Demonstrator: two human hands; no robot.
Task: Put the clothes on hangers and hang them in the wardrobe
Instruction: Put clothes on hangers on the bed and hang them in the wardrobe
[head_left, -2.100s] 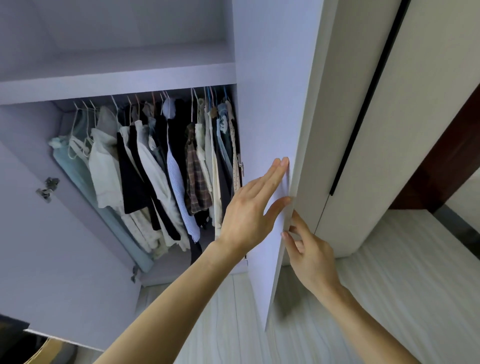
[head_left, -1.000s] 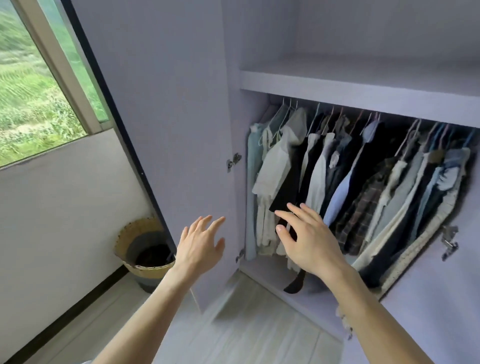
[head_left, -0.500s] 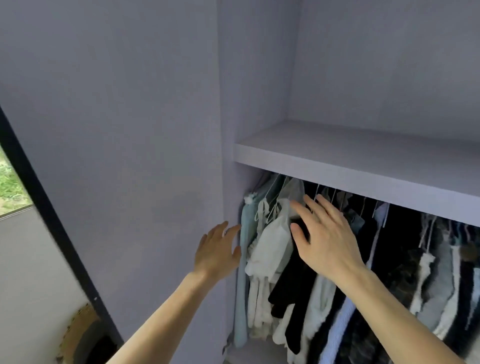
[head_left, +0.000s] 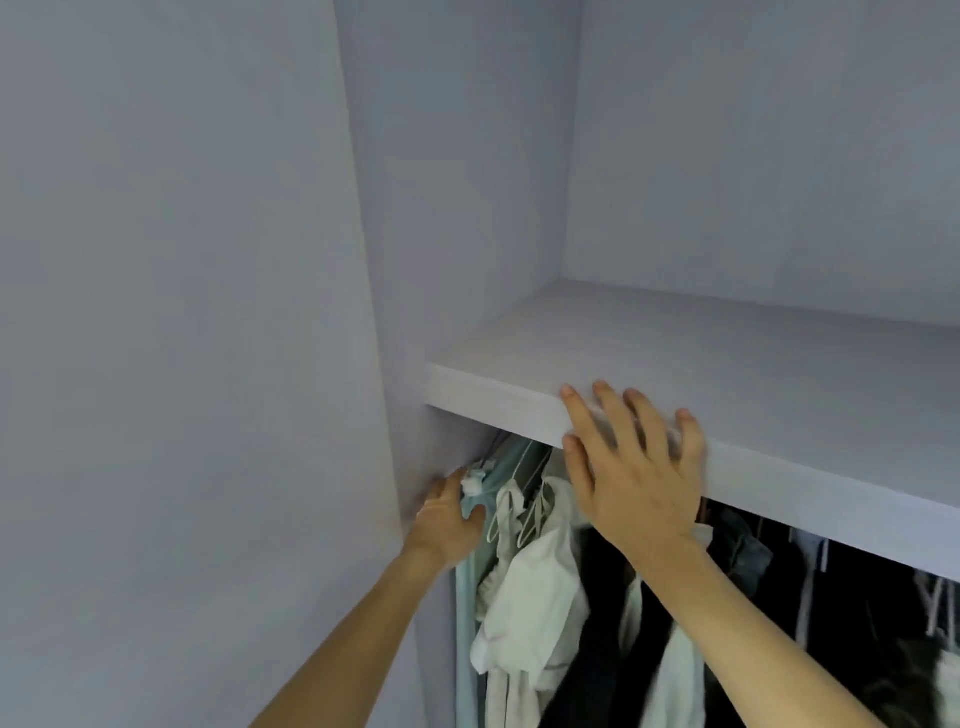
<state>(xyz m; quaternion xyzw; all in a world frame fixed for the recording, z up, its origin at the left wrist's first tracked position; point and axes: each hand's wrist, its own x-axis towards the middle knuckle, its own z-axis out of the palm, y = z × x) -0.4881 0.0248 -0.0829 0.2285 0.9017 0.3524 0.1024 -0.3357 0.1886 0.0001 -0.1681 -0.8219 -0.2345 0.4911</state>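
right grip (head_left: 635, 480) open at shelf (head_left: 779, 374), left grip (head_left: 445, 522) touching blue garment (head_left: 467, 613), closure unclear

Head camera — close, facing the wardrobe shelf (head_left: 727, 374) (single view).

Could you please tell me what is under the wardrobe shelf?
Under the shelf, on hangers, hang a pale green garment far left, white garments, then dark garments. The rail is hidden behind the shelf edge; the right hand covers part of the row.
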